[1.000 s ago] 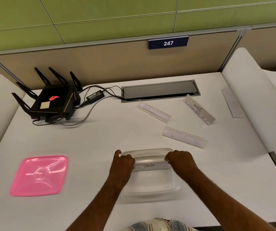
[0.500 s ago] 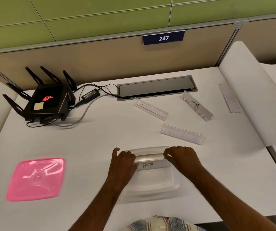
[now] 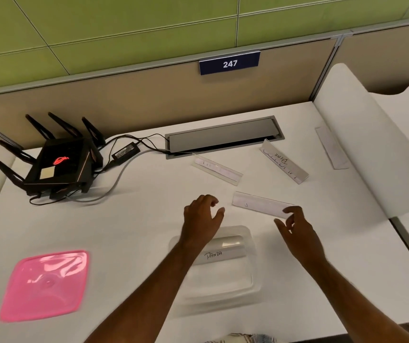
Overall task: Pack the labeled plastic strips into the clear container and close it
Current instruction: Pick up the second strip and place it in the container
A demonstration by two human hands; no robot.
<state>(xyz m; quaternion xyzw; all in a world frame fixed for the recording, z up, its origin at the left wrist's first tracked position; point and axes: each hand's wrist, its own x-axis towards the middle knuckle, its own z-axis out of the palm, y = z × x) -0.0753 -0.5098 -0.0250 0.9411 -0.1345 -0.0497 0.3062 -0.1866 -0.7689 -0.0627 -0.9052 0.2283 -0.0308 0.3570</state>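
On the white desk, four strips lie beyond the clear container.

White desk: strips, container, lid, router.

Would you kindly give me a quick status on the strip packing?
Left hand and right hand open, empty, above table. PANDA strip in clear container; four strips out, nearest strip by right fingers. Pink lid off, nothing blocking.

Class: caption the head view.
Open left hand and right hand reach above clear plastic container holding "PANDA" strip.
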